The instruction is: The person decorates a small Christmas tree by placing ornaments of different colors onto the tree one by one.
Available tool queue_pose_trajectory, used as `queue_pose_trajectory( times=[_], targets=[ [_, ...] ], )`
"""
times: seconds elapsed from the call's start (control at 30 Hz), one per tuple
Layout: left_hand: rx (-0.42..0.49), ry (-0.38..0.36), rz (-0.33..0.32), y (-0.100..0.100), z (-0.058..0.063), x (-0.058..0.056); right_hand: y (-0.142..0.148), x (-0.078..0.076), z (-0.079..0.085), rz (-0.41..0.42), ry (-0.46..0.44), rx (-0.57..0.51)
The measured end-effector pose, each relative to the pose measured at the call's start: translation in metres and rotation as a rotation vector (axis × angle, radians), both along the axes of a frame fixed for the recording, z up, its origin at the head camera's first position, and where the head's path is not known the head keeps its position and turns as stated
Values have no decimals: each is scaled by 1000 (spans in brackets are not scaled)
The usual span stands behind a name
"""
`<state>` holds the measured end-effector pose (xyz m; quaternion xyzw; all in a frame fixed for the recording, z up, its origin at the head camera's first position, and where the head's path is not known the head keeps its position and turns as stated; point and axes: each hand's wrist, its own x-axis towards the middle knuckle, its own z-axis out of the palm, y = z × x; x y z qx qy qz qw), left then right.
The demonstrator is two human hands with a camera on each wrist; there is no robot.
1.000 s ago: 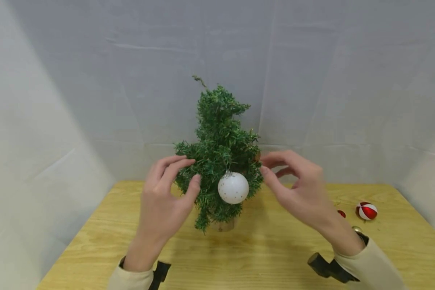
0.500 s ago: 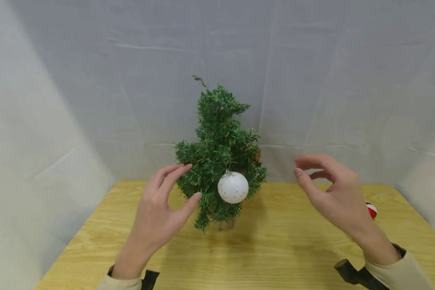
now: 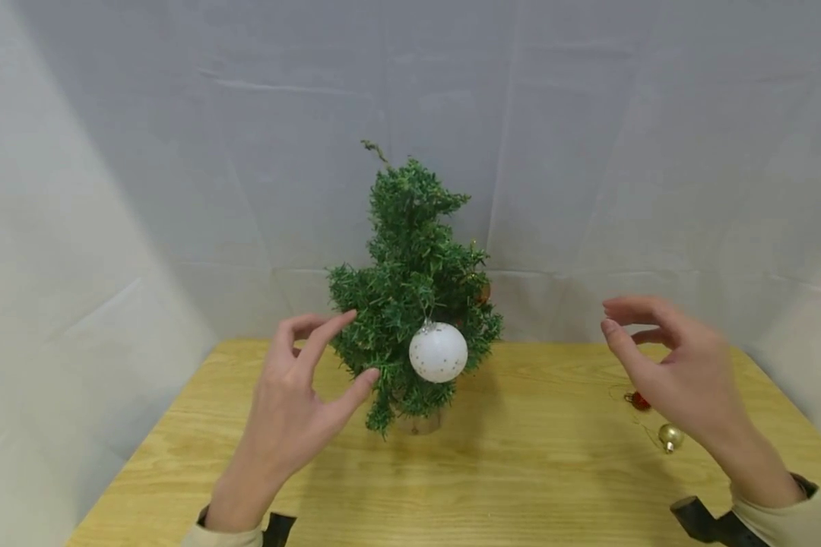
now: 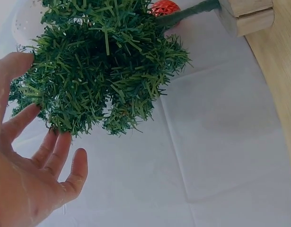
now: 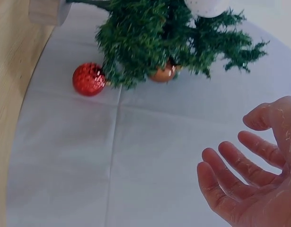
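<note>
While the head view's tree (image 3: 413,251) stands on the table (image 3: 534,471), white ball (image 3: 438,352) in front, the left hand (image 3: 294,403) beside it is spread, empty; the right hand (image 3: 691,380), well apart, is loosely curved, empty. Left wrist: fingers (image 4: 57,156) at the tree's edge. Right wrist: red ball (image 5: 89,79) hanging.

The tree (image 3: 410,251) is green. The large bauble (image 3: 438,352) is white with gold dots; the textured bauble (image 5: 89,79) is red, the glossy bauble (image 5: 163,73) copper-brown, the small smooth bauble (image 3: 670,436) gold. The tabletop (image 3: 520,471) is yellow with wood grain, the backdrop (image 3: 657,152) pale grey, the sleeves (image 3: 803,524) beige.
</note>
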<state>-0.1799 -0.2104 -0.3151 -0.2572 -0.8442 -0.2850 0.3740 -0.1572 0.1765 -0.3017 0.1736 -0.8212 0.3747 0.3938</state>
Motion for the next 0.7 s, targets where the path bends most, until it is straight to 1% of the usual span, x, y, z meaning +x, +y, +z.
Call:
queue_pose_trajectory(
  times=[0.2, 0.3, 0.37, 0.53, 0.7],
  targets=[
    [10, -14, 6, 1, -2, 1, 16, 2, -3, -42, -10, -7],
    [21, -23, 2, 1, -3, 1, 24, 2, -6, -59, -18, 3],
    [28, -15, -10, 2, -3, 1, 30, 2, -8, -80, -33, 14],
    [42, 34, -64, 4, -3, -1, 44, 2, -17, -160, -110, 47],
    [57, 37, -90, 5, -3, 1, 58, 2, -29, -207, -180, 92]
  ],
)
